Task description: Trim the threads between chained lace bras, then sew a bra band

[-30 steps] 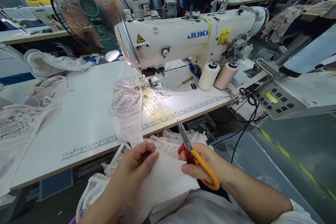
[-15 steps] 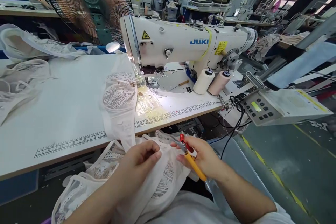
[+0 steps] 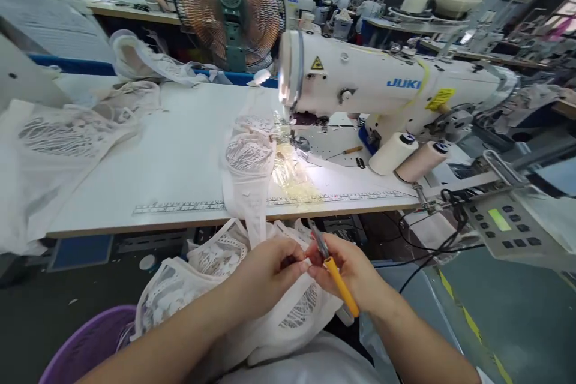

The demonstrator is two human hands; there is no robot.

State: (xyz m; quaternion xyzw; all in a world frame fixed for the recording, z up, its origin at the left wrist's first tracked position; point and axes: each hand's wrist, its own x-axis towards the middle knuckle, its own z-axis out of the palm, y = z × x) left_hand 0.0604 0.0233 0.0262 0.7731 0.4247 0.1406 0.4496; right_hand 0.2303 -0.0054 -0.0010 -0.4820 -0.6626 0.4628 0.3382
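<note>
While left hand [image 3: 265, 267] pinches lace garment [image 3: 216, 264] | right grip [image 3: 348, 267] closed on scissors [image 3: 330, 267] (blades touching fabric)

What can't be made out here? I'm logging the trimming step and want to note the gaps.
- Head view: scissors blade tips and the cut spot, hidden between left hand and right hand.
- Lace garment: lower part cut off by both forearms.
- Control panel display: too small to read.
</note>
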